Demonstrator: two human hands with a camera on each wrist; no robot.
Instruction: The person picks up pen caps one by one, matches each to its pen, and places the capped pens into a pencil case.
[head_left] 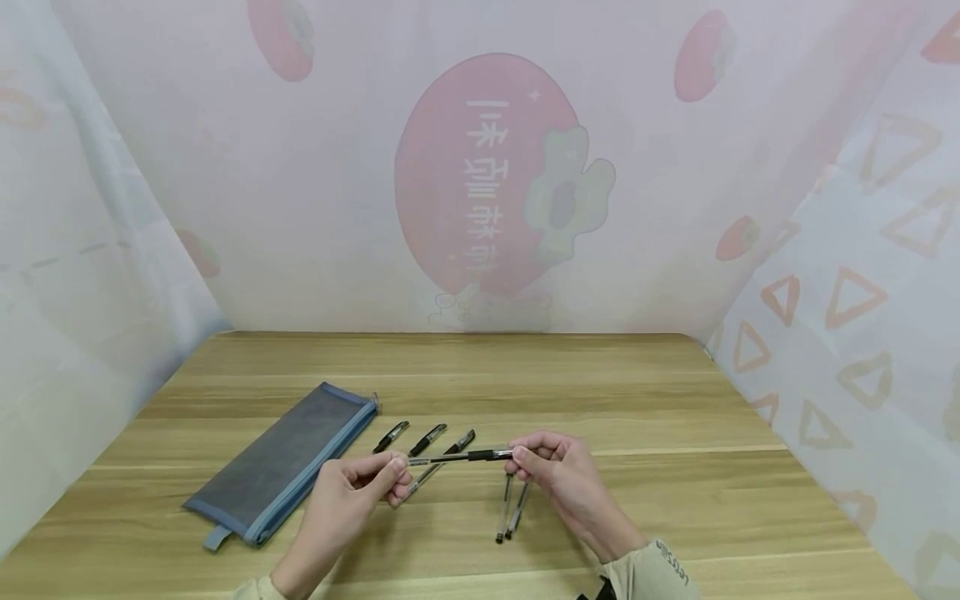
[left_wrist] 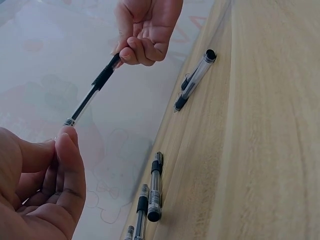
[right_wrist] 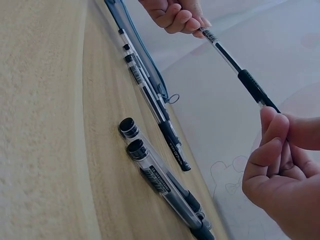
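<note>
A clear-barrelled gel pen with a black grip [head_left: 487, 455] is stretched between my two hands above the table. My left hand [head_left: 352, 496] pinches its rear end between thumb and fingertips, beside a printed label visible in the right wrist view. At the other end, my right hand [head_left: 566, 483] pinches the pen just beyond the black grip [right_wrist: 255, 87]; those fingers hide the tip. Two similar pens [right_wrist: 170, 192] lie side by side on the table below my right hand. Three more [left_wrist: 155, 192] lie near the left hand, partly covered by it in the head view.
A blue-grey mesh zip pouch [head_left: 281, 458] lies flat at the left, its zipper side toward the pens. The wooden table [head_left: 637, 400] ends at a printed cloth backdrop [head_left: 345, 183], with more cloth at both sides.
</note>
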